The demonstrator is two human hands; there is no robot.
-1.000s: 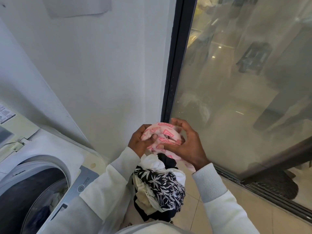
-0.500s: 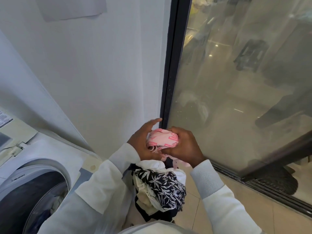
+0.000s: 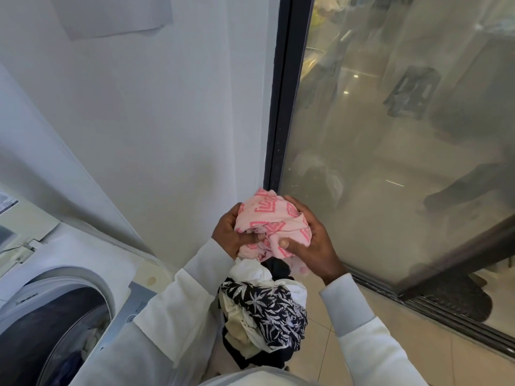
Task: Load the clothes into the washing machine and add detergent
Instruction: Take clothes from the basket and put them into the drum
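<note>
A person in white sleeves stands beside a front-loading washer (image 3: 64, 307), both hands bunching a pink patterned cloth (image 3: 271, 221) at chest height in front of a white wall (image 3: 156, 121) and a dark-framed glass door (image 3: 390, 135). The left hand (image 3: 230, 232) is closed on the cloth's near side, thumb pressed into the folds; the right hand (image 3: 309, 240) wraps it from the other side, fingers curled over the top and thumb on the fabric. So each grip is closed on the same bundle. A loose tail of the cloth hangs below the hands. Directly beneath, a pile of clothes (image 3: 264, 313), a dark leaf-print piece over white ones, sits above the tiled floor (image 3: 348, 358); what holds it cannot be made out. The washer's drum opening lies to the lower left, with some laundry dimly visible inside; no detergent is in view.

Loading appears part done, with the pile still to go. The risk from here is likely the dangling tail: on the swing across to the drum it could snag on the pile, drag a piece onto the floor, or end up trapped in the door seal if the bundle is not pushed well inside.
</note>
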